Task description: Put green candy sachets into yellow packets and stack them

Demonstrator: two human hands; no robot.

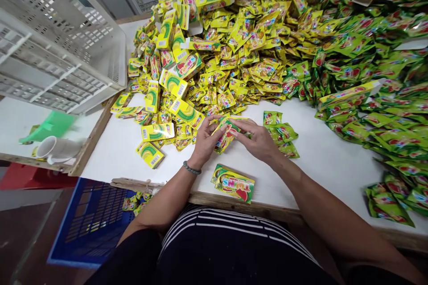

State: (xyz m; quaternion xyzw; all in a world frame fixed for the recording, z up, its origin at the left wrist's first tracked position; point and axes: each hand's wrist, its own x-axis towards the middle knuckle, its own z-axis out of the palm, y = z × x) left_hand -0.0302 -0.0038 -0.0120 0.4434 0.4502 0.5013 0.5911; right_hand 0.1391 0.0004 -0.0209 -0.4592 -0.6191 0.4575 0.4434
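Between my two hands is a small yellow-and-green candy box (224,141) with a watermelon picture. My left hand (204,142) grips its left side, thumb on the front. At the upper right of the box, the fingers of my right hand (257,139) are closed on it; whether they also pinch a packet cannot be made out. Just below my hands, flat boxes (236,183) lie overlapped near the table's front edge. A few green packets (282,132) rest right beside my right hand. Several yellow boxes (157,132) lie left of my left hand.
A large heap of yellow packets (267,69) covers the back of the white table (334,160), with green packets (354,49) to the right. A white plastic crate (110,60) stands tilted at left, near a white mug (56,148). Below sits a blue crate (90,227).
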